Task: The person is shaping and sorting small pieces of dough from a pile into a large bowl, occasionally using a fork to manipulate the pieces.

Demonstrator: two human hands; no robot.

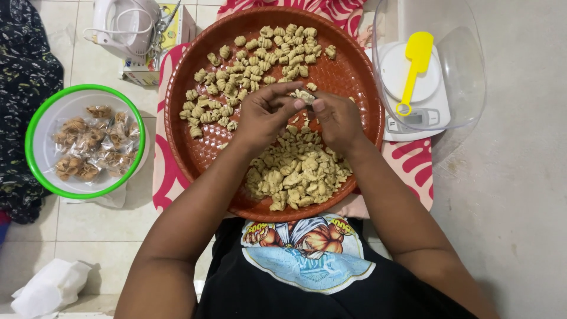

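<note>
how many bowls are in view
2: a green-rimmed bowl holding small clear packets sits on the floor at left; a clear bowl at upper right covers a scale with a yellow spatula.

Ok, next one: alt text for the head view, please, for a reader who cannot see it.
Both hands, left hand and right hand, pinch one small dough piece over a round brown tray holding shaped dough pieces and a pile of rougher ones. A green-rimmed bowl of bagged snacks sits left, a kitchen scale with a yellow spatula right.
</note>
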